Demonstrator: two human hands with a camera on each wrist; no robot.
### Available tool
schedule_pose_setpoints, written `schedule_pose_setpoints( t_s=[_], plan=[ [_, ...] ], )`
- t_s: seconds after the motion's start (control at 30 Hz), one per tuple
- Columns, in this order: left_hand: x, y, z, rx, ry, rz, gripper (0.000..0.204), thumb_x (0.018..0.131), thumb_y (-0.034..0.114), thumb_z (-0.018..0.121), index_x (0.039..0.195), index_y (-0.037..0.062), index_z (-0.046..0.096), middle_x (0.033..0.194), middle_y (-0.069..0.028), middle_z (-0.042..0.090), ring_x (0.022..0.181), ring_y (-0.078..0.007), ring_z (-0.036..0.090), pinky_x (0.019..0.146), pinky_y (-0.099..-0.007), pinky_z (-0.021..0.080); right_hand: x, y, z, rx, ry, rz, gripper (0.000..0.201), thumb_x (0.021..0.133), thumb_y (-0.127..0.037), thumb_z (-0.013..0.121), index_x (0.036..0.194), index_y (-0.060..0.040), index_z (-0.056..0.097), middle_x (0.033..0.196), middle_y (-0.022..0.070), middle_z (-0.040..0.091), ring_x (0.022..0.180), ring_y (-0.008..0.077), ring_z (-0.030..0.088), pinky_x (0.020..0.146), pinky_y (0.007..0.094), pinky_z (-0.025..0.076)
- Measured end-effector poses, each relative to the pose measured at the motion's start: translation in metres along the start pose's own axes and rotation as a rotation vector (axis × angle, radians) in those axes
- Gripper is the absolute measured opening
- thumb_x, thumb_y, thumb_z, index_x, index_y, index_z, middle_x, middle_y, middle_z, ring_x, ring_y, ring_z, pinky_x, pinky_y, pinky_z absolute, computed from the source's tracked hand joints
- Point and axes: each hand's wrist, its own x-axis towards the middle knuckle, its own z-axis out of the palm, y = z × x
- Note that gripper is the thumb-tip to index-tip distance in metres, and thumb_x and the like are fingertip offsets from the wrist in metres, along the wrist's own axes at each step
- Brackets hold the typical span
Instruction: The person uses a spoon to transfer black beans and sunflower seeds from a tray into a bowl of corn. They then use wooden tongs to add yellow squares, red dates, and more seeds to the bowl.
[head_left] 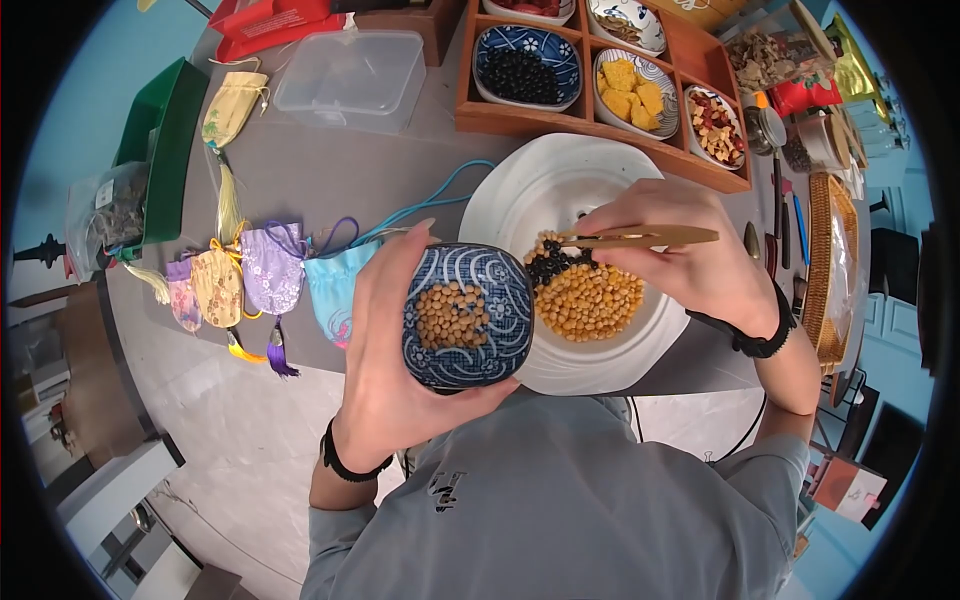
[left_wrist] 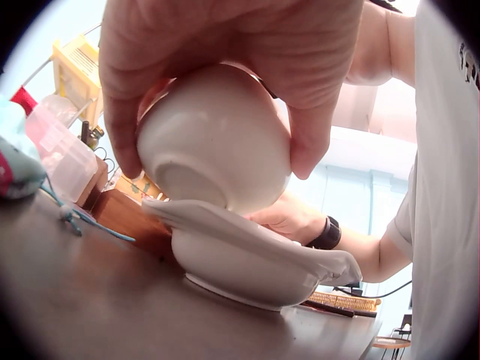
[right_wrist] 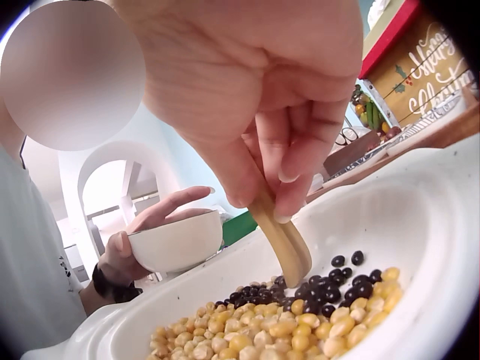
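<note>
My left hand grips a small bowl, patterned blue and white inside and plain white outside. Pale round beans lie in it. The bowl is close by the left rim of a wide white dish. Yellow corn kernels and black beans fill part of the dish, with pale beans at their edge. Over the dish, my right hand pinches a slim wooden utensil with a flat, rounded tip. That tip is down among the black beans in the right wrist view.
Behind the dish is a divided wooden tray with small bowls of black beans, yellow chunks and dried bits. Several drawstring pouches lie to the left, near a clear plastic box and green bin. A wicker basket stands right.
</note>
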Motion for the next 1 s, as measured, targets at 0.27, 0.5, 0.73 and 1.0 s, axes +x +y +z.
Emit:
schedule_pose_setpoints(
  t_s=[0.27, 0.5, 0.73, 1.0],
  plan=[
    [-0.001, 0.001, 0.0, -0.027, 0.002, -0.013, 0.12, 0.052, 0.018, 0.098, 0.151, -0.0017, 0.033, 0.145, -0.0242, 0.046, 0.133, -0.042, 0.046, 0.109, -0.0505, 0.042, 0.001, -0.04, -0.014, 0.272, 0.101, -0.209, 0.023, 0.076, -0.006, 0.084, 0.095, 0.0032, 0.076, 0.098, 0.0167, 0.078, 0.087, 0.0278, 0.074, 0.072, 0.0356, 0.057],
    [-0.002, -0.001, 0.002, -0.029, 0.027, -0.018, 0.123, 0.049, 0.017, 0.097, 0.152, -0.002, 0.034, 0.141, -0.0209, 0.047, 0.129, -0.0353, 0.051, 0.108, -0.0445, 0.043, 0.01, -0.044, -0.01, 0.157, 0.031, -0.18, 0.03, 0.071, -0.004, 0.087, 0.097, 0.0046, 0.073, 0.099, 0.0224, 0.076, 0.088, 0.0309, 0.076, 0.072, 0.0364, 0.057],
    [-0.002, -0.001, 0.002, -0.005, 0.031, -0.015, 0.124, 0.047, 0.017, 0.097, 0.152, -0.002, 0.034, 0.141, -0.0195, 0.048, 0.128, -0.0318, 0.053, 0.109, -0.0421, 0.043, 0.007, -0.028, -0.022, -0.06, 0.115, -0.085, 0.021, 0.081, -0.005, 0.08, 0.099, 0.0027, 0.074, 0.099, 0.0121, 0.077, 0.084, 0.0258, 0.072, 0.072, 0.0348, 0.057],
    [-0.002, 0.0, 0.003, -0.005, 0.038, -0.023, 0.123, 0.047, 0.016, 0.096, 0.152, -0.0012, 0.035, 0.14, -0.0196, 0.048, 0.127, -0.0316, 0.054, 0.108, -0.0419, 0.043, 0.008, 0.001, -0.008, -0.039, -0.027, -0.098, 0.026, 0.082, -0.005, 0.079, 0.107, -0.0033, 0.072, 0.1, 0.0104, 0.074, 0.091, 0.0316, 0.068, 0.08, 0.0394, 0.054]
  ],
)
